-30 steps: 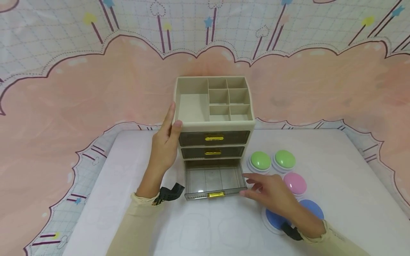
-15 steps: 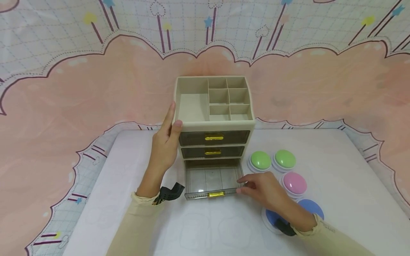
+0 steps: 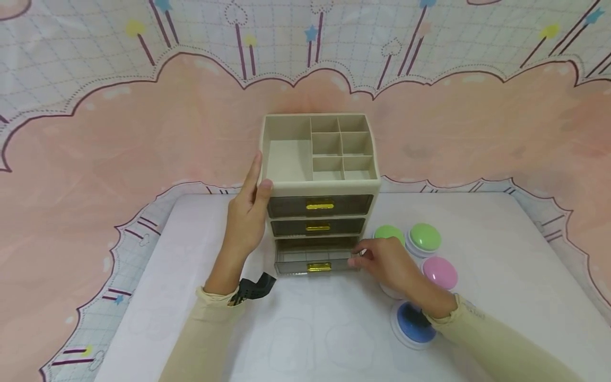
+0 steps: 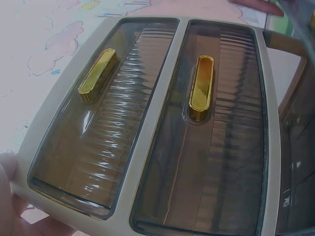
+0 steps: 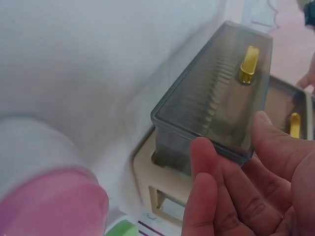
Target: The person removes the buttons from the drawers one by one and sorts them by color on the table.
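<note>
A beige organizer [image 3: 321, 186] with three grey see-through drawers stands mid-table. My left hand [image 3: 245, 223] rests flat on its left side, thumb at the front corner. The bottom drawer [image 3: 310, 257] sticks out a little. My right hand [image 3: 386, 262] touches that drawer's right front corner; in the right wrist view the fingers [image 5: 211, 172] press on the drawer front [image 5: 221, 98] near its gold handle [image 5: 249, 64]. The left wrist view shows the top drawer [image 4: 98, 73] and middle drawer [image 4: 202, 88] pushed in.
Dome buttons lie right of the organizer: two green ones [image 3: 425, 236] [image 3: 389, 232], a pink one [image 3: 440, 272] and a blue one [image 3: 412, 324] under my right forearm. The white mat [image 3: 305, 339] ends at a pink patterned cloth.
My right hand went to the open bottom drawer's right corner and pushed it most of the way in. My left hand stayed on the organizer's side.
</note>
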### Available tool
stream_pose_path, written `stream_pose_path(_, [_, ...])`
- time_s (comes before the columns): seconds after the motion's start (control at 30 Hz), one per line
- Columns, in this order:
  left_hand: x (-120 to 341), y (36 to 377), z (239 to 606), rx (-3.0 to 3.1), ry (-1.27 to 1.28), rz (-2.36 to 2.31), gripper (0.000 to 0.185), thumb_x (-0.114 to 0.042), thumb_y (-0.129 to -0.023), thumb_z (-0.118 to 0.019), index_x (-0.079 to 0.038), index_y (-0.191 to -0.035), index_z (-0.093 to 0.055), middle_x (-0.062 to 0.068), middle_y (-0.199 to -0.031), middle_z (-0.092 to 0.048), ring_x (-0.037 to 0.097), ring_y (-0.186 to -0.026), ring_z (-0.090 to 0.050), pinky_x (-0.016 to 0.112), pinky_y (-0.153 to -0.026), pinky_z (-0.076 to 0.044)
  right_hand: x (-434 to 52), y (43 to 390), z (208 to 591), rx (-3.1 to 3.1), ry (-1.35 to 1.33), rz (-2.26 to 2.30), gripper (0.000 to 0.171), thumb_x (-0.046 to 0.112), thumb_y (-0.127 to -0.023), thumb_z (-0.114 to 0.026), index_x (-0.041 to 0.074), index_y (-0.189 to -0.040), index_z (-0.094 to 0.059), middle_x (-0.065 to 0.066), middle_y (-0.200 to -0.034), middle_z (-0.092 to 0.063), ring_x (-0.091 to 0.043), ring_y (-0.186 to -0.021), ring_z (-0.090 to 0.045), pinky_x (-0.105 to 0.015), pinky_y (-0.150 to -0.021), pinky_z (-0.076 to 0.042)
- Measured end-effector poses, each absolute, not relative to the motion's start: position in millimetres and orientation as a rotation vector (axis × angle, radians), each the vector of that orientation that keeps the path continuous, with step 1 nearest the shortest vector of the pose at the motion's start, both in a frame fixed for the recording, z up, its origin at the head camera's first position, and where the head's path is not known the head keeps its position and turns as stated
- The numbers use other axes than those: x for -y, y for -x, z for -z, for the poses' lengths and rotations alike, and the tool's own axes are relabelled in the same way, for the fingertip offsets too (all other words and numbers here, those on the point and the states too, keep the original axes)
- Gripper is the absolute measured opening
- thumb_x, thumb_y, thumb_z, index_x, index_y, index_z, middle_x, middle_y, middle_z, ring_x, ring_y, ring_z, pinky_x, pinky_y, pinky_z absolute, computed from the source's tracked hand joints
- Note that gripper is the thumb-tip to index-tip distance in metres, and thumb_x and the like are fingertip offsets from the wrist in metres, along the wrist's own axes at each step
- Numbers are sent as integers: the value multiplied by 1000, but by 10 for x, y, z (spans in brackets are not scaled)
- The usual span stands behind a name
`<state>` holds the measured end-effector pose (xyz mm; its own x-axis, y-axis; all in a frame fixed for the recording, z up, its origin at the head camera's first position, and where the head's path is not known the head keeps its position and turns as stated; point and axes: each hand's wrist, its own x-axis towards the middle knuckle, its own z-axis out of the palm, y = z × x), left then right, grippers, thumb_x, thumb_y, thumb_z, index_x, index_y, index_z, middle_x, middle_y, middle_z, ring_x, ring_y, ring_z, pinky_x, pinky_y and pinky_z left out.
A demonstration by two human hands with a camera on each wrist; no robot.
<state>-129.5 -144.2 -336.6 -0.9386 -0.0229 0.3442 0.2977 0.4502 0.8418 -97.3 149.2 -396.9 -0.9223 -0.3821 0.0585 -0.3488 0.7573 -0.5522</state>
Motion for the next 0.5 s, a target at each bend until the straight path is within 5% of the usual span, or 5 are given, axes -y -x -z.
stream_pose_path(0.07, [1441,1296,3372,2398,237,1488,57,-63,-105,-38,-51,-158,-20,7,-140,-56,26,-97,-50,44,-93,-42,-1486,1019,3973,-2889,584,891,16,24,-85,-85,14,-96,-80,7,-74,-71,-6,-63,-55,-22,-57,-47])
stream_pose_path(0.17, [1437,1294,3366,2402,235,1483,57,-63,-105,-37,-51,-158,-21,-9,-164,-35,21,-121,-53,45,-106,-43,-1484,1059,3970,-2872,560,893,17,24,-85,-85,14,-98,-80,6,-79,-74,-9,-63,-55,-23,-57,-48])
stream_pose_path(0.27, [1437,1296,3359,2402,234,1482,57,-62,-105,-38,-51,-158,-21,-17,-165,-27,17,-139,-47,48,-115,-40,-1493,1062,3950,-2865,526,871,27,27,-85,-85,12,-107,-80,2,-88,-77,-9,-69,-63,-24,-61,-52])
stream_pose_path(0.4, [1441,1297,3361,2396,238,1479,57,-62,-105,-38,-50,-158,-22,-16,-165,-30,20,-128,-51,45,-107,-42,-1503,1010,3873,-2939,473,818,39,34,-86,-84,12,-117,-77,-1,-88,-78,-10,-72,-69,-25,-62,-53])
stream_pose_path(0.5, [1445,1296,3364,2393,240,1480,57,-62,-105,-38,-50,-158,-22,-7,-162,-39,23,-114,-50,43,-98,-42,-1471,955,3819,-3007,456,894,34,35,-85,-84,13,-110,-79,3,-79,-77,-7,-65,-63,-24,-57,-49])
